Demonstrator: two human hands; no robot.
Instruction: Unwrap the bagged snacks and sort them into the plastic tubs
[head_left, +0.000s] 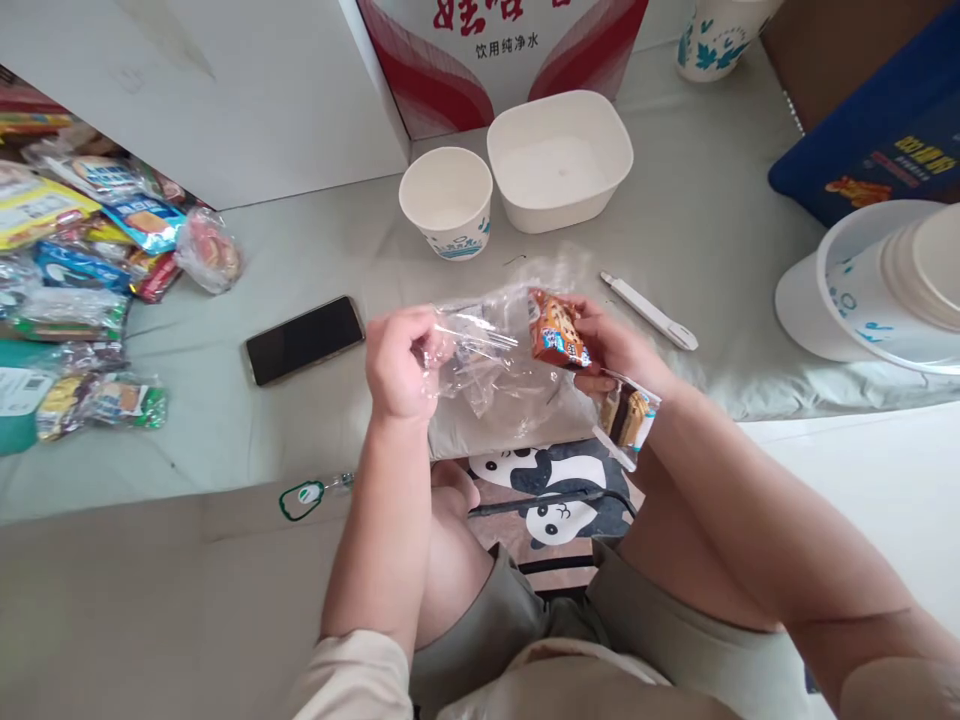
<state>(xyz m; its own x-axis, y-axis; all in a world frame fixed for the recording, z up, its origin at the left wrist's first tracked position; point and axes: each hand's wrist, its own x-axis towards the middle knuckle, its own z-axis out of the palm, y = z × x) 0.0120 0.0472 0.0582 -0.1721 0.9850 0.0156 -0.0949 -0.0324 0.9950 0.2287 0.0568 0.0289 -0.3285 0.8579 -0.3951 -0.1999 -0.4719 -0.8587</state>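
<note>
My left hand is closed on the edge of a clear plastic bag, which hangs crumpled between my hands. Pinched in my right hand is an orange-brown snack packet with cookie pictures and blue lettering, at the bag's right side. A second small packet, a clear-wrapped sandwich cookie, sticks out below the fingers of the same hand. The fingertips behind the packets are partly hidden. To the right of that hand lies a white utility knife, and a black phone lies left of my left hand.
Behind the bag stand a paper cup and a white rectangular bowl, against a red and white carton. Several wrapped snacks spill out at the left. A white bucket holding stacked cups and a blue box stand right.
</note>
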